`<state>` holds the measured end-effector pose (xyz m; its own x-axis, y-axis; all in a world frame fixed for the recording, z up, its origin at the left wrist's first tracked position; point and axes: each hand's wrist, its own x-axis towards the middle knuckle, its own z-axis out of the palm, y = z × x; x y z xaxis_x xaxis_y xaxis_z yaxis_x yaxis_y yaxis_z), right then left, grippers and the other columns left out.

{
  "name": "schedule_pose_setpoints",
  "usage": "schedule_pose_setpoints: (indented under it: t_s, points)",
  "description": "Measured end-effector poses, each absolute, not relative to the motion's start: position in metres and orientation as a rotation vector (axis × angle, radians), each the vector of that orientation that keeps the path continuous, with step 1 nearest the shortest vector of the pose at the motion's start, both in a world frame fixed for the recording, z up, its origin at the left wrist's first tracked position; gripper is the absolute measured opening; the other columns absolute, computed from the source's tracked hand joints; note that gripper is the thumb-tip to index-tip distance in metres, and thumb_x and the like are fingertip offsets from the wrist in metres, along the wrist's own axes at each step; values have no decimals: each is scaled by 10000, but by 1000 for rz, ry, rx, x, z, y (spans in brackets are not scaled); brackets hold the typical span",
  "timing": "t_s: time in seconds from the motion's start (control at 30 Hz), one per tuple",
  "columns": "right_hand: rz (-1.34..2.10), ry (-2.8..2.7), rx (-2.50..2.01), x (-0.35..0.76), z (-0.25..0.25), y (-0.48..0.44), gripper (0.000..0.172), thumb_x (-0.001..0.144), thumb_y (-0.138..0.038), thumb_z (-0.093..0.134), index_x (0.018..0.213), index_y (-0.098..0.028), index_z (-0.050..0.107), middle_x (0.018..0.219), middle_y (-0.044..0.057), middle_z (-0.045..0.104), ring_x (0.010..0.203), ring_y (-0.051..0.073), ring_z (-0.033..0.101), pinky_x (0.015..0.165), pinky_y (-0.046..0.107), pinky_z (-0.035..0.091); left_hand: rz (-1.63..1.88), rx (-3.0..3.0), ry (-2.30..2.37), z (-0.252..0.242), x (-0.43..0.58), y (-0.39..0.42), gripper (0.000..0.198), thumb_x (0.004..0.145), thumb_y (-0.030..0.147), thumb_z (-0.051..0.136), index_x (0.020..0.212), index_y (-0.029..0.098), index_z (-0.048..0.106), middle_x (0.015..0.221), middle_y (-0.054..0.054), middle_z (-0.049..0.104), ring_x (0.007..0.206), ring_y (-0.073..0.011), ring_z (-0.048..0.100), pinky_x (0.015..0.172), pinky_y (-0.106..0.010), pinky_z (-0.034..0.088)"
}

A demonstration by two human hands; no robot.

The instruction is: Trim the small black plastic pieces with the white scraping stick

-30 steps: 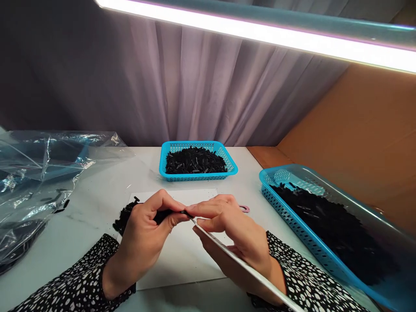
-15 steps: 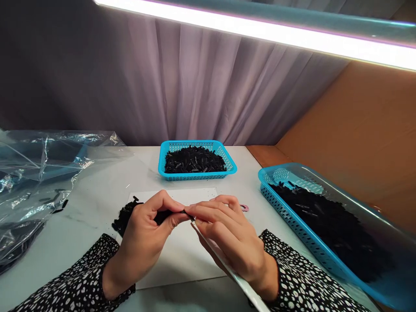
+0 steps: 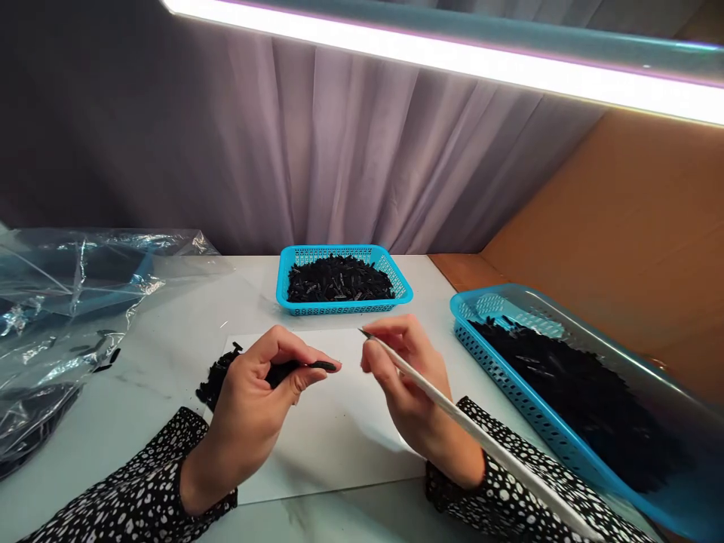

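Observation:
My left hand (image 3: 254,407) is closed, pinching a small black strip (image 3: 322,366) between thumb and forefinger; the strip's rounded end sticks out past the fingertips. In my right hand (image 3: 410,385) is a long, slender white tool (image 3: 480,430) with a dark pointed tip, its shaft slanting back over the sleeve. I cannot tell its exact kind. The tool's tip is raised and apart from the strip. Below both hands lies a white sheet (image 3: 322,460). A pile of black pieces (image 3: 218,377) sits at the sheet's left edge, partly hidden by my left hand.
A blue basket (image 3: 345,308) of black pieces stands at the back. To the right, a larger blue basket (image 3: 526,411) holds many more dark pieces. Clear plastic bags (image 3: 73,302) lie left, near a few loose strips. A bright tube lamp (image 3: 452,56) hangs overhead.
My hands have come apart. The right one has moved right and slightly up, swinging the white tool away from the black strip. My left hand has barely moved and still holds the strip.

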<state>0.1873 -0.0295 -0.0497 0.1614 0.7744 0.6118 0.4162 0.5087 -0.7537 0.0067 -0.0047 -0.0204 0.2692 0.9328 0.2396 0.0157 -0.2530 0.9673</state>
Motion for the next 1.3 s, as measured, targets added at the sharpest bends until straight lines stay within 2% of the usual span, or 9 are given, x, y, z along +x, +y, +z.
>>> schedule_pose_setpoints:
  t_s: [0.1,0.2,0.33,0.47,0.6,0.8,0.93,1.03,1.3]
  points:
    - [436,-1504,-1069,188,-54,-29,263,1059,-303,398,1083,-213,644,498,-97,422,388,106,403,403,231,350,1138,1524,926,-21,6,-4,159,840,240,774,762,234,636,801,-26,809,682,-150,675,521,-225,456]
    - [348,-1601,-992,187,-56,-29,423,1053,-483,422,1006,-197,730,523,-51,520,415,113,448,432,255,394,1133,1510,931,-21,6,-2,168,830,259,778,748,223,636,803,-24,789,558,-113,557,487,-223,418]
    - [260,-1669,-851,179,-59,-23,244,993,-373,608,1054,-208,776,653,13,682,561,154,611,525,284,508,1096,1471,907,-24,5,2,220,800,307,807,707,200,640,664,31,631,516,-80,442,509,-219,385]
    - [526,-1586,-878,174,-62,-17,132,947,-279,682,981,-208,787,703,26,734,600,160,661,564,300,562,961,1315,874,-26,4,6,296,800,385,811,711,184,613,577,73,495,484,-59,347,497,-219,288]
    - [769,-1440,-867,173,-62,-11,169,891,-292,741,1040,-219,778,802,33,766,656,162,704,624,318,610,914,1216,896,-23,5,8,310,774,375,829,708,170,607,627,54,563,473,-45,319,502,-225,251]
    - [1089,-1209,-812,176,-67,-2,145,811,-336,816,902,-224,807,766,26,779,620,158,716,609,305,622,877,1037,960,-27,5,16,326,833,475,738,793,160,661,666,30,599,465,-43,321,494,-224,226]
    - [1211,-1090,-776,179,-69,1,156,764,-344,852,862,-230,815,683,8,758,614,150,700,629,294,612,780,876,949,-38,3,23,165,811,292,737,890,153,697,788,-11,635,628,-92,487,524,-216,305]
    - [1237,-1038,-763,179,-68,2,166,737,-347,867,839,-227,816,698,14,760,600,144,674,618,295,596,742,846,919,-43,3,26,203,756,184,773,941,157,693,867,-27,666,738,-111,543,608,-217,376]
    - [1380,-877,-741,175,-62,-2,146,806,-337,764,839,-201,723,785,29,730,645,130,631,534,229,470,811,1007,920,-39,4,22,436,751,524,825,868,165,609,725,17,668,509,-47,390,518,-218,242]
